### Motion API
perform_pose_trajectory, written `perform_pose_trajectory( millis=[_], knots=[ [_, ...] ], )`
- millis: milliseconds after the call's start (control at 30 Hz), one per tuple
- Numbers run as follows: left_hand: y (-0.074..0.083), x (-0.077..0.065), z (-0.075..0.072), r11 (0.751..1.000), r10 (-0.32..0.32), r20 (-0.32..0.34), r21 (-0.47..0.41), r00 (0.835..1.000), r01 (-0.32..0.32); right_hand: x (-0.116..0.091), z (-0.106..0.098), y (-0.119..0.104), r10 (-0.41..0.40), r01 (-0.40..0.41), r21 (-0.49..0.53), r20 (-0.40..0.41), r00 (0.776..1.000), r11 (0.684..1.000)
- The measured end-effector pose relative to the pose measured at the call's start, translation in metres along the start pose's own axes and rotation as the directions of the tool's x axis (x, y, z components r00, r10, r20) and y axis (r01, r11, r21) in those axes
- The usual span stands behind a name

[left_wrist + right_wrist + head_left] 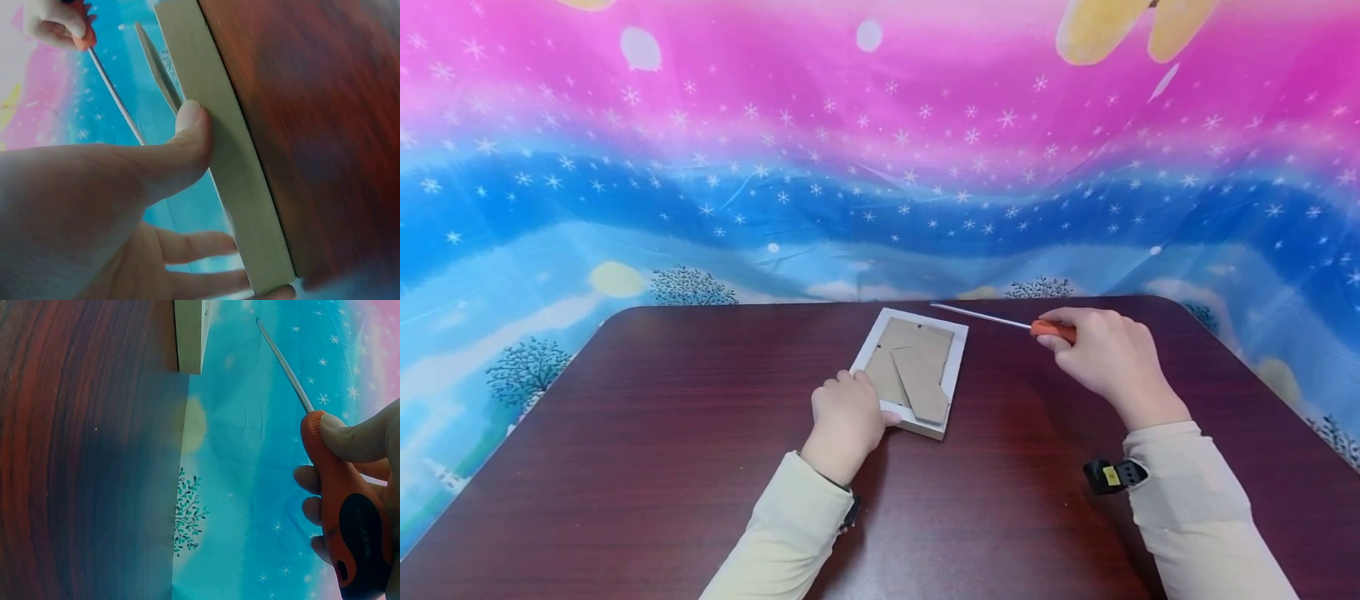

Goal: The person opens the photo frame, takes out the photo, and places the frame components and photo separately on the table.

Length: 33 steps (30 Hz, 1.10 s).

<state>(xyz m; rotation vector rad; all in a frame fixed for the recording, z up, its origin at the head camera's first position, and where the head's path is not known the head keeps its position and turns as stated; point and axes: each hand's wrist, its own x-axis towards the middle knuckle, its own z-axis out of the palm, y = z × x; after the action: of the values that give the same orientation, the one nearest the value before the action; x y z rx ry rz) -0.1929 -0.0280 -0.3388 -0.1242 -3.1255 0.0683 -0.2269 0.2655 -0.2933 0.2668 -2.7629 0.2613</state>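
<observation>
A white picture frame (957,350) lies back side up on the table, its brown backing board (925,337) and fold-out stand (917,387) showing. My left hand (847,417) grips the frame's near left corner; in the left wrist view the thumb (190,128) presses the edge and the fingers lie along the side. My right hand (1108,354) holds a screwdriver (340,478) by its orange and black handle. The thin metal shaft (985,315) points left, above the frame's far right corner and apart from it.
The dark red wood-grain table (662,433) has rounded far corners. Behind it hangs a pink and blue cloth (820,167) with snowflakes and trees. A black wrist device (1108,477) sits on the right sleeve.
</observation>
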Motion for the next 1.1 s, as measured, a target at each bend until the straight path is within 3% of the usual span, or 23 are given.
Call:
perform_pose_trajectory(
  millis=[233, 633, 833, 1000, 1100],
  knots=[
    [0.011, -0.002, -0.002, 0.997, -0.058, 0.035, -0.050, 0.998, 0.060, 0.000, 0.000, -0.001, 0.001, -0.001, 0.002, 0.009, 1.000, 1.000],
    [0.003, 0.001, -0.004, 0.998, -0.036, 0.013, -0.045, 0.999, 0.037, 0.000, 0.001, -0.001, -0.001, 0.001, -0.003, 0.009, 1.000, 1.000],
    [-0.011, 0.007, -0.002, 0.992, 0.022, 0.003, -0.127, 1.000, -0.022, 0.000, 0.001, 0.000, -0.004, 0.004, -0.001, 0.002, 1.000, 1.000],
    [-0.024, 0.012, -0.002, 0.973, 0.066, 0.076, -0.226, 0.995, -0.047, 0.000, 0.001, 0.000, -0.004, 0.004, 0.003, 0.009, 1.000, 1.000],
    [-0.027, 0.013, -0.001, 0.969, 0.088, 0.114, -0.240, 0.990, -0.059, 0.000, 0.001, -0.001, -0.004, 0.004, 0.003, 0.014, 1.000, 1.000]
  ],
)
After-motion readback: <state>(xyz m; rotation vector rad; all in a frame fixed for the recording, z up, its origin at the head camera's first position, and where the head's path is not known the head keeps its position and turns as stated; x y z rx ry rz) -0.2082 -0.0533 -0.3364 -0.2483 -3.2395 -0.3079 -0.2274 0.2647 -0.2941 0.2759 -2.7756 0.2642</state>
